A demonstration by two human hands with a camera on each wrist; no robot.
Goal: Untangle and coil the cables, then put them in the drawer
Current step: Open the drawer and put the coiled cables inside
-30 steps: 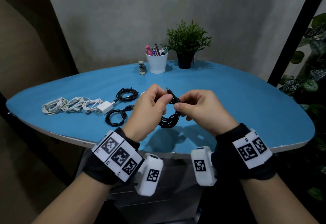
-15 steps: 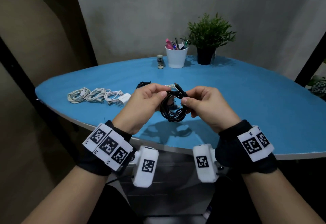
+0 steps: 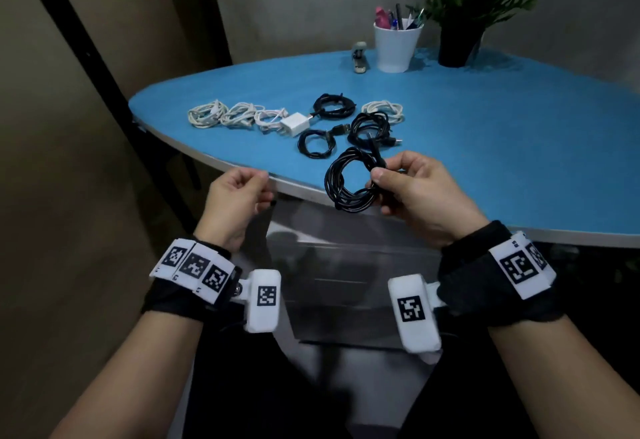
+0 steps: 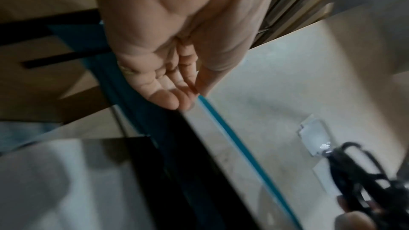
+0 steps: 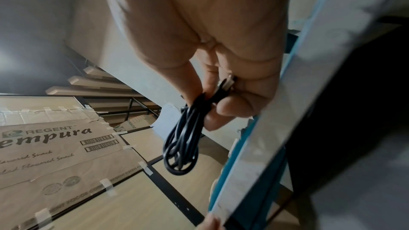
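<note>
A coiled black cable (image 3: 349, 179) hangs over the blue table's front edge, and my right hand (image 3: 382, 170) pinches it between thumb and fingers. The right wrist view shows the coil (image 5: 181, 146) dangling below that hand (image 5: 212, 104), one plug end tucked in the fingers. My left hand (image 3: 258, 189) is off the cable, to its left, level with the table edge. Its fingers are curled and hold nothing, as the left wrist view of this hand (image 4: 177, 83) confirms. A grey drawer unit (image 3: 346, 265) stands under the table between my wrists.
On the blue table (image 3: 485, 161) lie several coiled white cables (image 3: 207, 116), a white charger (image 3: 294, 123) and three black coils (image 3: 369, 127). A white pen cup (image 3: 397, 47), a potted plant (image 3: 464, 6) and a small figure (image 3: 360, 58) stand at the back. Taped cardboard (image 5: 66, 146) covers the floor.
My left hand has let go of the black coil and moved left and down to the table edge. The right hand now holds the coil alone, nearer the edge.
</note>
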